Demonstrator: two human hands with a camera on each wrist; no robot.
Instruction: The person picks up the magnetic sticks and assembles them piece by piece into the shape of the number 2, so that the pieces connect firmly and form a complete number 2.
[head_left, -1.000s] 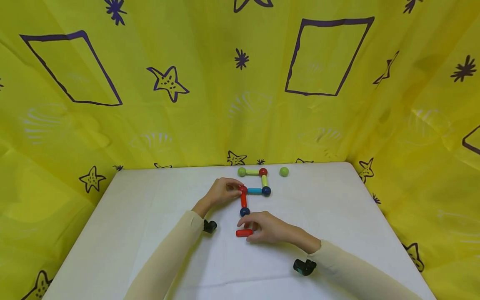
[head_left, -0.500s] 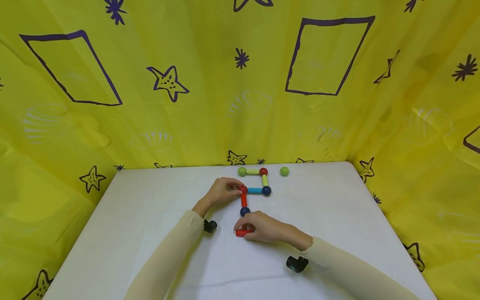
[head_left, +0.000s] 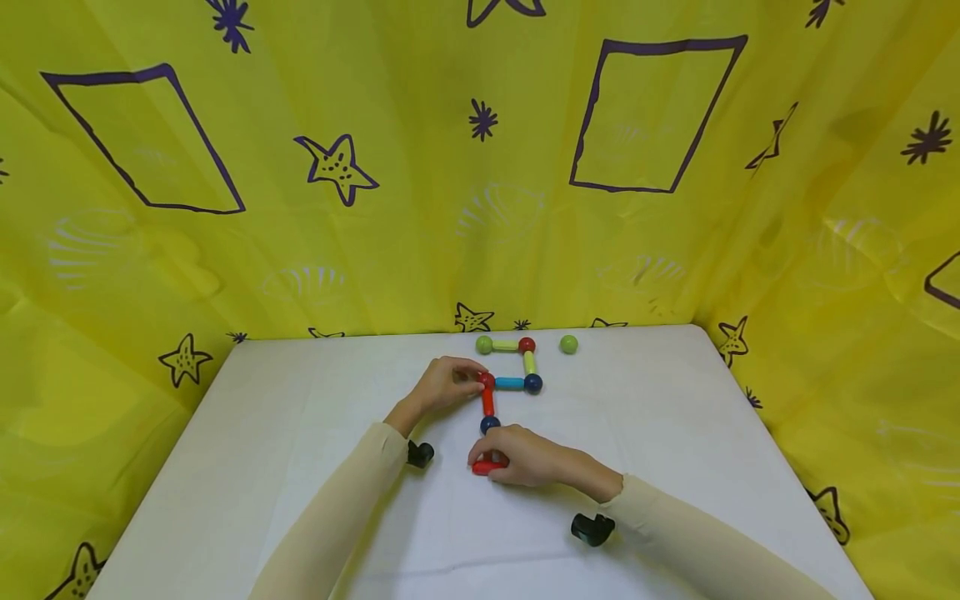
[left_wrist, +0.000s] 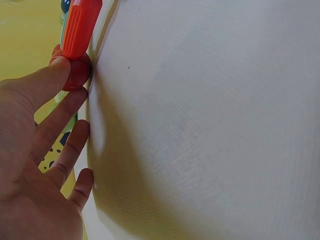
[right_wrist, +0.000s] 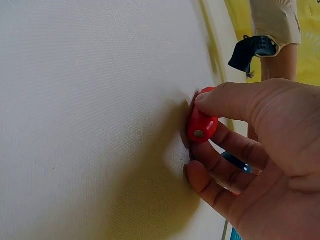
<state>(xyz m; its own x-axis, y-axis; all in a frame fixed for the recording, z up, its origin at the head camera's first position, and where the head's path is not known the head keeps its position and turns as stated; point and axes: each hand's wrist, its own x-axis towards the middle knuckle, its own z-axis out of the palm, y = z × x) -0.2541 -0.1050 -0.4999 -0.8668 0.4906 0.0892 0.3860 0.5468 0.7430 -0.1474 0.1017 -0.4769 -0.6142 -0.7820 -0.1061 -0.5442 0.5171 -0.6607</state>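
Note:
In the head view, my left hand [head_left: 444, 384] pinches the red ball [head_left: 487, 381] at the left corner of a zigzag chain of rods and balls. The left wrist view shows my thumb on that red ball [left_wrist: 78, 75], beside a ridged red rod [left_wrist: 81, 29]. This rod runs toward me to a dark blue ball [head_left: 490, 425]. Just nearer than that ball, my right hand [head_left: 531, 457] grips a separate red rod [head_left: 486, 468] lying crosswise. The right wrist view has the rod [right_wrist: 202, 125] between thumb and fingers, a metal disc on its end. My fingers partly cover it.
The chain continues through a light blue rod [head_left: 510, 383], another dark blue ball [head_left: 533, 383], yellow-green rods [head_left: 530, 363], a red ball [head_left: 527, 344] and a green ball [head_left: 483, 344]. A loose green ball [head_left: 568, 344] lies right. Yellow curtains [head_left: 420, 250] enclose the white table [head_left: 660, 433].
My right hand has moved slightly left and closed its fingers around the loose red rod. The left hand has stayed on the red ball, and the chain has not moved.

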